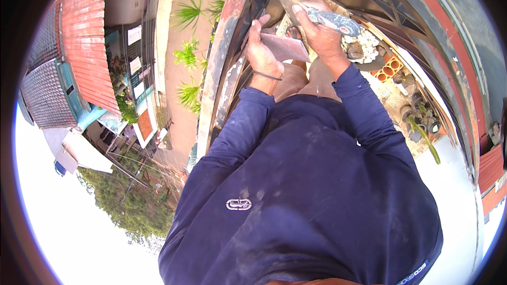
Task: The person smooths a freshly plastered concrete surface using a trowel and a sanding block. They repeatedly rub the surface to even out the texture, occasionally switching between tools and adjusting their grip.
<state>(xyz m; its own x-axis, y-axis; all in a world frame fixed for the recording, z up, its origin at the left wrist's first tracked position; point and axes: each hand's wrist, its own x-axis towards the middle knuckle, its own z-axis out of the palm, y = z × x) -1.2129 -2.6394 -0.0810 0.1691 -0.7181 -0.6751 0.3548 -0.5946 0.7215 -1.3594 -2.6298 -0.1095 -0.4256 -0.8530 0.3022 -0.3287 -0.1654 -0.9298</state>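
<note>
Now | two hands: left hand [262, 53] pinching one flat plate [285, 47] | right hand [321, 34] gripping one trowel [338, 21]

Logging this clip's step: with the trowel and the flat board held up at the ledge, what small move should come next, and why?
Probably tip the trowel down and press its blade toward the ledge. The right hand grips the handle with the blade near the flat board, which the left hand holds close against the ledge. Whether mortar is on the blade can't be told.
</note>
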